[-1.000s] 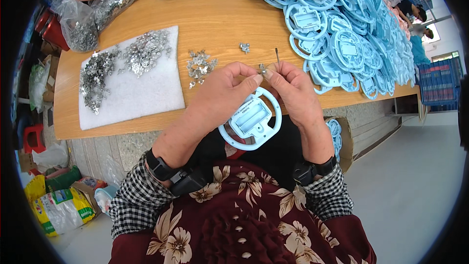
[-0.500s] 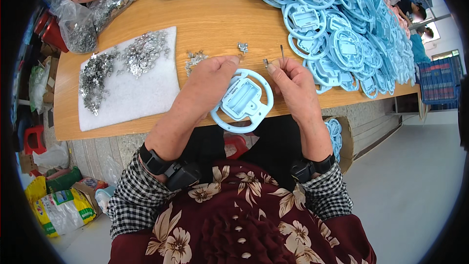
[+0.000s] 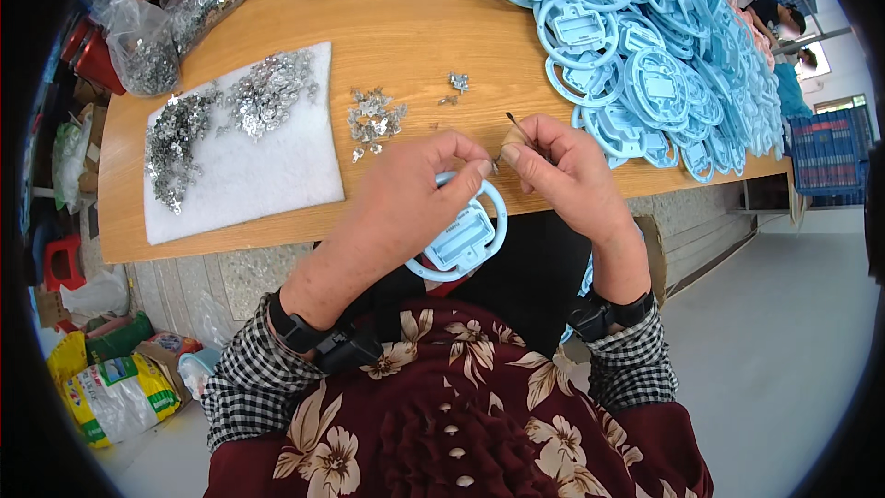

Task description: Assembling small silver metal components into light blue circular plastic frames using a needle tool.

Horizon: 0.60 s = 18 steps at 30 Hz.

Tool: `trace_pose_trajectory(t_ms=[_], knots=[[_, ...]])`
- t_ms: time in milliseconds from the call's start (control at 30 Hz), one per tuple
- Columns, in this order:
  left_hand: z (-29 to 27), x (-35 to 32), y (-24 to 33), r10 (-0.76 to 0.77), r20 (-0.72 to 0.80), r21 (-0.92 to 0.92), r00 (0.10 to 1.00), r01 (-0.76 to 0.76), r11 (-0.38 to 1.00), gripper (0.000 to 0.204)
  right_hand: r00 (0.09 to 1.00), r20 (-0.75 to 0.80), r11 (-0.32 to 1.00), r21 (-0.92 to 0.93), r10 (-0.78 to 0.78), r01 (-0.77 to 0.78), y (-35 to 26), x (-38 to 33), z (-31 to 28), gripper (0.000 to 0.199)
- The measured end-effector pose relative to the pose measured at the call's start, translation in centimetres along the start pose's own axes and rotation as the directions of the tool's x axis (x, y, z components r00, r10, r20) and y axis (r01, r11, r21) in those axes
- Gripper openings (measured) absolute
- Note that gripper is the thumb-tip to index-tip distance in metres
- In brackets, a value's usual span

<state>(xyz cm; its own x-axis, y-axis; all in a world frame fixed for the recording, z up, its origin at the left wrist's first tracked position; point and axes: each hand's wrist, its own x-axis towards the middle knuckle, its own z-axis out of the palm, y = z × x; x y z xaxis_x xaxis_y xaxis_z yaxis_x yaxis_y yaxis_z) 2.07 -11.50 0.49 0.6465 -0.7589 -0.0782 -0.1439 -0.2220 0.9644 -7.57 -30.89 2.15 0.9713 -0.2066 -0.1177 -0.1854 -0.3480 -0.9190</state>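
My left hand [image 3: 419, 189] is closed, its lower fingers hidden behind a light-blue plastic steering-wheel-shaped part [image 3: 458, 247] that hangs at the table's front edge. Its thumb and forefinger reach toward my right fingertips, where a tiny metal piece [image 3: 495, 166] shows between the hands. Closed too, my right hand [image 3: 576, 171] grips a thin dark rod-like tool [image 3: 518, 125] whose tip points up and left. Just beyond the hands lie a small cluster of metal clips [image 3: 458, 81] and a looser scatter of silver clips [image 3: 373, 118].
A white felt pad [image 3: 267, 180] at left bears two heaps of small metal pieces [image 3: 180, 148]. Clear bags of metal parts [image 3: 138, 51] stand behind it. A large pile of blue wheel parts [image 3: 654, 83] covers the table's right side. Below the right edge is a cardboard box [image 3: 651, 258].
My right hand has come left and slightly down, and the fingertips now meet. The blue wheel part has dropped a little and tilted. The tool now leans left instead of standing upright.
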Motion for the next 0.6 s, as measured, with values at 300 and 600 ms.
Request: trace_pose_trajectory(t_ms=[300,600], knots=[[0.9,-0.2,-1.1,-0.021,0.012,-0.112,1.0,0.022,0.993,0.016,0.994,-0.067,0.961,0.268,0.086,-0.065,-0.4,-0.2,1.2,0.016],[0.6,-0.7,-0.6,-0.049,-0.018,-0.151,0.999,0.046,0.987,0.019,0.996,-0.073,0.979,0.198,0.06,-0.045,0.6,-1.2,2.6,0.012]])
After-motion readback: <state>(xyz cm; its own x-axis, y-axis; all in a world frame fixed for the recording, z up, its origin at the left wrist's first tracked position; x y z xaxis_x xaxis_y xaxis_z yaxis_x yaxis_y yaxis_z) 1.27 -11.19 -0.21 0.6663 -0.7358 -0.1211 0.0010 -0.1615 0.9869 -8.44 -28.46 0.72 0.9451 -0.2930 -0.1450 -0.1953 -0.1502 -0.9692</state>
